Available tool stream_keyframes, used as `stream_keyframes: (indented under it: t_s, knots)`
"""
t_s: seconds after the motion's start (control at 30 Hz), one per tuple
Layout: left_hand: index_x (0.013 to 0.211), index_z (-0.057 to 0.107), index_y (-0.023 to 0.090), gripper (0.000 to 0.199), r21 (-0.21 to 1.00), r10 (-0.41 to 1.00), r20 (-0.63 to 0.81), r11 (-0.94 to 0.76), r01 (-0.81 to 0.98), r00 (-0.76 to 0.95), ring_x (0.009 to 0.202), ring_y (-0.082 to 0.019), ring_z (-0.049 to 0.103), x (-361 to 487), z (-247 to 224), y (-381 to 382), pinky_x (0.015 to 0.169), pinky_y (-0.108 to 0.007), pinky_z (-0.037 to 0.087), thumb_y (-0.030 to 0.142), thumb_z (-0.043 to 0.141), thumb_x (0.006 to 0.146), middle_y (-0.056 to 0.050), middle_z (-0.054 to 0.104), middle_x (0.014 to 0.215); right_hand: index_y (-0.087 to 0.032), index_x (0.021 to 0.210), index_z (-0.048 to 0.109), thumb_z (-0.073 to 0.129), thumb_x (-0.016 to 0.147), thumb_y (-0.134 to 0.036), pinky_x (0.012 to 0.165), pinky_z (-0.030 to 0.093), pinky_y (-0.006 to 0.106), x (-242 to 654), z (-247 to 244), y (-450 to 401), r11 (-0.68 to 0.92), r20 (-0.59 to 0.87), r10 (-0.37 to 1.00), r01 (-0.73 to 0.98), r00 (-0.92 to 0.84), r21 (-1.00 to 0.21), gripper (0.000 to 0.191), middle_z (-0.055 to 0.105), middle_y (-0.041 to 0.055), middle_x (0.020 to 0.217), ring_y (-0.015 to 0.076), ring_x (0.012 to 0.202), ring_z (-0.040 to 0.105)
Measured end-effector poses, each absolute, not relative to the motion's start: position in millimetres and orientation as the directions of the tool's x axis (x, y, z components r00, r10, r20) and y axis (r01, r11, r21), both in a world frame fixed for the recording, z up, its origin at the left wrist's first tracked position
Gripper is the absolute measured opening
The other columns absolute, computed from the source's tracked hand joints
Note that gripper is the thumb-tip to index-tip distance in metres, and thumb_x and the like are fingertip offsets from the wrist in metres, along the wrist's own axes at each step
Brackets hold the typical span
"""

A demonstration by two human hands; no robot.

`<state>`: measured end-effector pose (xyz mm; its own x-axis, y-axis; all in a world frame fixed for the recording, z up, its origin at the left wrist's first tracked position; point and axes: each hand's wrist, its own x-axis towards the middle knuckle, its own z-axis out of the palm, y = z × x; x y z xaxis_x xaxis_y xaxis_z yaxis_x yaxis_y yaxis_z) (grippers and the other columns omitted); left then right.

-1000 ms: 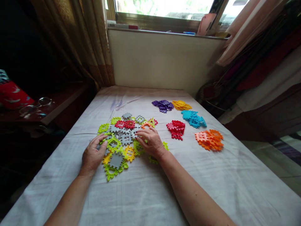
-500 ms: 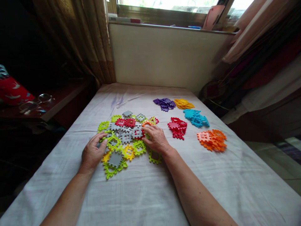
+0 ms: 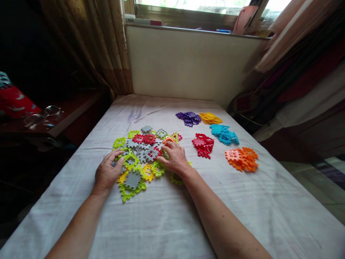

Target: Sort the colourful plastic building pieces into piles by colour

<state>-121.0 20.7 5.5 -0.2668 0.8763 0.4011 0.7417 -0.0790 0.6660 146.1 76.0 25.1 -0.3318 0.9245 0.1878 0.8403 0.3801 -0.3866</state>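
Note:
A mixed pile of notched plastic building tiles in lime, grey, red and yellow lies on the sheet between my hands. My left hand (image 3: 107,171) rests at the pile's left edge, thumb and fingers apart, beside a lime tile (image 3: 131,162). Over the right side of the pile, my right hand (image 3: 174,157) has bent fingers spread from the thumb. Its fingertips are at an orange tile (image 3: 168,140), and the thumb is near a tilted grey window tile (image 3: 152,154). A solid grey tile (image 3: 133,179) sits at the near end. My right hand partly covers several tiles.
Single-colour piles lie to the right: purple (image 3: 188,118), yellow (image 3: 210,118), blue (image 3: 224,134), red (image 3: 203,145) and orange (image 3: 242,159). Glasses (image 3: 43,116) and a red patterned item (image 3: 17,100) are on the dark side table. Clothes hang at right.
My right hand has shifted slightly left and toward me across the tiles. The grey window tile near its thumb has turned and slid left. My left hand has barely moved.

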Motion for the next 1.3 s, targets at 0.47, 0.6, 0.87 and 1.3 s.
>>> stream_keyframes:
  t_s: [0.47, 0.6, 0.87, 1.3]
  knots:
    - [0.104, 0.071, 0.023, 0.034, 0.656, 0.878, 0.406, -0.087, 0.749, -0.254, 0.120, -0.023, 0.064, -122, 5, 21, 0.108, -0.038, 0.047, 0.042, 0.052, 0.084, -0.007, 0.070, 0.126, -0.025, 0.086, 0.069, 0.065, 0.087, -0.025, 0.071, 0.047, 0.025, 154, 43, 82, 0.409, 0.396, 0.903, 0.612, -0.164, -0.677, 0.003, 0.072, -0.0015, 0.084, 0.0133, 0.069, 0.063]
    - [0.104, 0.071, 0.023, 0.034, 0.651, 0.878, 0.400, -0.073, 0.755, -0.261, 0.119, -0.024, 0.064, -122, 6, 21, 0.102, -0.038, 0.052, 0.043, 0.052, 0.084, -0.007, 0.071, 0.124, -0.023, 0.085, 0.069, 0.061, 0.086, -0.027, 0.076, 0.048, 0.029, 201, 52, 98, 0.374, 0.569, 0.822, 0.760, -0.008, -0.531, 0.009, 0.072, 0.0045, 0.087, 0.0181, 0.077, 0.064]
    - [0.103, 0.072, 0.022, 0.037, 0.644, 0.874, 0.404, -0.060, 0.763, -0.271, 0.117, -0.026, 0.065, -122, 5, 21, 0.095, -0.038, 0.055, 0.046, 0.051, 0.084, -0.008, 0.071, 0.122, -0.019, 0.087, 0.070, 0.053, 0.082, -0.023, 0.083, 0.047, 0.037, 294, 38, 108, -0.136, 0.486, 0.790, 0.880, 0.373, -0.455, 0.018, 0.070, 0.0099, 0.094, 0.0246, 0.087, 0.063]
    - [0.103, 0.071, 0.024, 0.034, 0.642, 0.878, 0.408, -0.081, 0.763, -0.250, 0.118, -0.024, 0.065, -124, 3, 21, 0.099, -0.037, 0.054, 0.044, 0.052, 0.084, -0.007, 0.071, 0.123, -0.022, 0.115, 0.073, 0.055, 0.090, -0.030, 0.099, 0.042, 0.041, 235, 50, 104, 0.102, 0.309, 0.951, 0.970, -0.030, -0.222, 0.031, 0.070, 0.0108, 0.122, 0.0280, 0.115, 0.057]
